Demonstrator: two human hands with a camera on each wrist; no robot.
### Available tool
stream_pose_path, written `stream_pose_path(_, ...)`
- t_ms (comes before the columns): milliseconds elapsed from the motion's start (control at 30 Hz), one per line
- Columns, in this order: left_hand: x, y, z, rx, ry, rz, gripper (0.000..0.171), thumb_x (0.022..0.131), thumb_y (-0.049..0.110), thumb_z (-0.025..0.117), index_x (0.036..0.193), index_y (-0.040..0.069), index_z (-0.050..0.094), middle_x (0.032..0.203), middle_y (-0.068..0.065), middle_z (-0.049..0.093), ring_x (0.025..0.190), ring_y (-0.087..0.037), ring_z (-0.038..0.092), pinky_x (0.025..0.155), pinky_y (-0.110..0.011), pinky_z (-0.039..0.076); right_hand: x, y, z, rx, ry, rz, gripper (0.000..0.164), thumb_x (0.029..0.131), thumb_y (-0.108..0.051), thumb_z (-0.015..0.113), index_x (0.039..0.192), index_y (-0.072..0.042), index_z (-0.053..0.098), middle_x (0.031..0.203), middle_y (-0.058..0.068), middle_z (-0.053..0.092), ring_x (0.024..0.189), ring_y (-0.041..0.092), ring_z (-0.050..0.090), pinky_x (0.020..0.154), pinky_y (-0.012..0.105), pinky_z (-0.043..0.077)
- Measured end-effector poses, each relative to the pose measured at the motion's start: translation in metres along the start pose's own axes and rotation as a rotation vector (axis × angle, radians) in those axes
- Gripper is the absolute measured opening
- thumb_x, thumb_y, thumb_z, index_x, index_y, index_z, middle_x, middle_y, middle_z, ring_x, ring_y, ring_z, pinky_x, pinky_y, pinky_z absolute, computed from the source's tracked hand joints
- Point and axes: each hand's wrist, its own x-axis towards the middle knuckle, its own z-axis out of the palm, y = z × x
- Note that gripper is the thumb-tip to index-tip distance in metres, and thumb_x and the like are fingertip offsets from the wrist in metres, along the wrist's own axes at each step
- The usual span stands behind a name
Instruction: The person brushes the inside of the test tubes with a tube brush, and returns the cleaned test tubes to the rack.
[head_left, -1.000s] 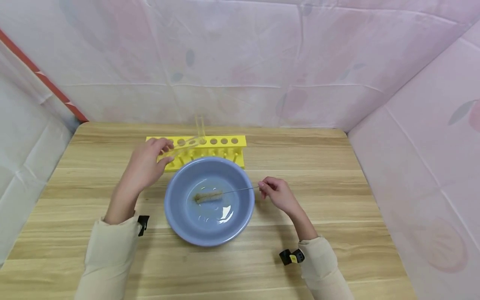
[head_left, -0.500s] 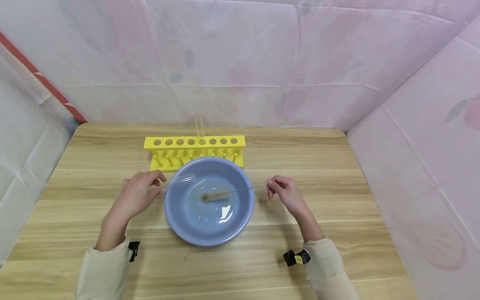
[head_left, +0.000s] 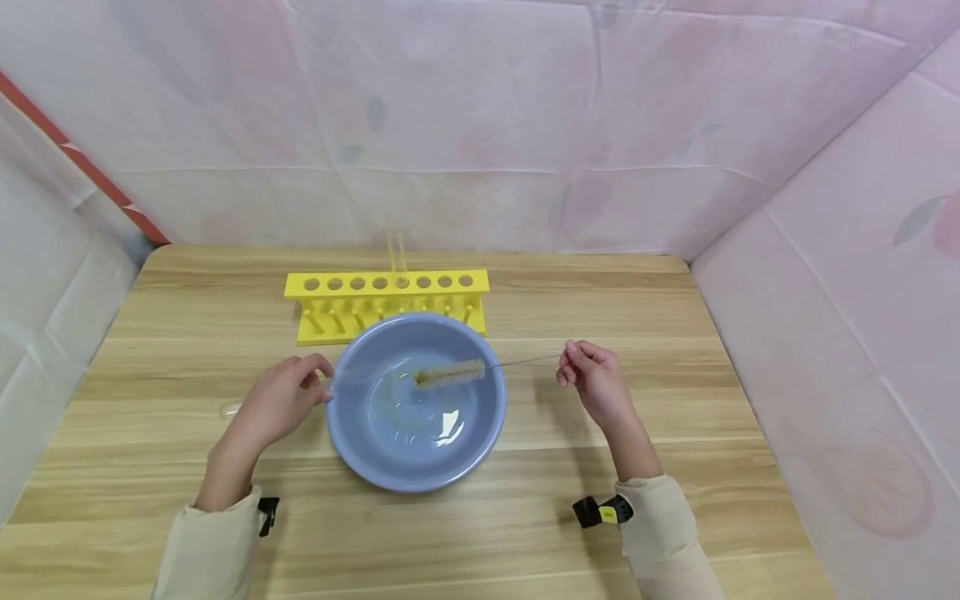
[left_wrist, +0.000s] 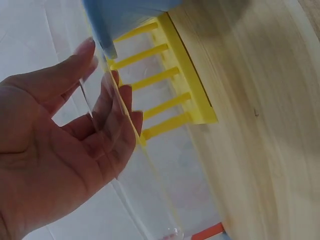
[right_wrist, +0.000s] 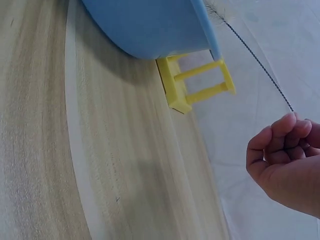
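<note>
My left hand [head_left: 279,402] holds a clear test tube [left_wrist: 152,197] between thumb and fingers, left of the blue basin [head_left: 408,473]. One end of the tube reaches over the basin; the rounded other end sticks out behind the hand. On the right side, my right hand [head_left: 596,382] pinches the twisted wire handle [right_wrist: 257,61] of a test tube brush [head_left: 450,375]. The brush's pale bristles are over the basin, their darker tip facing the tube, apart from it. Water with a few bubbles shows in the basin.
Behind the basin stands a yellow test tube rack [head_left: 323,288] with holes and pegs, its lower front partly hidden by the basin. Another clear test tube [head_left: 398,254] stands upright in it. All rest on a wooden table [head_left: 480,542] with cloth-covered walls [head_left: 465,92] around.
My left hand has come down from the rack to the basin's left side, bringing the tube along. The right hand has drawn the brush rightward and a little up.
</note>
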Motion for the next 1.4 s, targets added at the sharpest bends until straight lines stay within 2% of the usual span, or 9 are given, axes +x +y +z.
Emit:
stream_pose_path(267, 0.0, 0.001, 0.0, -0.026, 0.037, 0.033, 0.02, 0.076, 0.002, 0.072, 0.093, 0.004, 0.06, 0.075, -0.005, 0.056, 0.074, -0.025, 0.057, 0.066, -0.041, 0.045, 0.001, -0.008, 0.003, 0.122, 0.015, 0.023, 0.032, 0.097, -0.008, 0.041, 0.068, -0.002, 0.054, 0.063, 0.004, 0.047, 0.052, 0.014, 0.039, 0.055, 0.023, 0.038)
stream_pose_path(433, 0.002, 0.007, -0.003, -0.046, 0.052, 0.019, 0.02, 0.076, 0.001, 0.071, 0.093, 0.003, 0.061, 0.079, -0.008, 0.058, 0.077, -0.027, 0.057, 0.069, -0.043, 0.045, 0.002, -0.011, 0.006, 0.17, 0.01, 0.027, 0.032, 0.097, -0.008, 0.043, 0.069, -0.002, 0.056, 0.063, 0.004, 0.049, 0.052, 0.013, 0.039, 0.055, 0.023, 0.039)
stream_pose_path(633, 0.008, 0.015, -0.004, -0.052, 0.031, 0.026, 0.021, 0.076, 0.002, 0.071, 0.095, 0.002, 0.061, 0.083, -0.011, 0.059, 0.08, -0.028, 0.055, 0.071, -0.044, 0.045, 0.004, -0.012, 0.009, 0.198, 0.014, 0.024, 0.034, 0.097, -0.007, 0.042, 0.067, -0.002, 0.057, 0.061, 0.004, 0.049, 0.05, 0.013, 0.039, 0.055, 0.023, 0.039)
stream_pose_path(767, 0.011, 0.018, -0.003, -0.065, 0.043, 0.043, 0.022, 0.076, 0.002, 0.071, 0.095, 0.001, 0.061, 0.084, -0.011, 0.059, 0.08, -0.027, 0.055, 0.071, -0.043, 0.045, 0.004, -0.012, 0.009, 0.199, 0.019, 0.026, 0.035, 0.097, -0.007, 0.041, 0.066, -0.002, 0.057, 0.059, 0.004, 0.049, 0.049, 0.013, 0.039, 0.056, 0.023, 0.04)
stream_pose_path(1033, 0.016, 0.017, -0.002, -0.083, 0.078, 0.081, 0.021, 0.074, 0.001, 0.073, 0.093, 0.002, 0.062, 0.081, -0.01, 0.059, 0.078, -0.026, 0.055, 0.068, -0.04, 0.045, 0.006, -0.011, 0.008, 0.168, 0.024, 0.014, 0.034, 0.096, -0.005, 0.042, 0.066, -0.002, 0.055, 0.059, 0.004, 0.047, 0.049, 0.013, 0.039, 0.053, 0.023, 0.039)
stream_pose_path(1400, 0.016, 0.017, -0.003, -0.059, 0.081, 0.109, 0.022, 0.072, 0.002, 0.075, 0.091, 0.002, 0.065, 0.08, -0.01, 0.059, 0.076, -0.026, 0.055, 0.068, -0.041, 0.045, 0.007, -0.015, 0.009, -0.022, 0.083, 0.029, 0.037, 0.095, 0.0, 0.044, 0.059, -0.002, 0.051, 0.05, 0.002, 0.04, 0.044, 0.011, 0.037, 0.048, 0.021, 0.037)
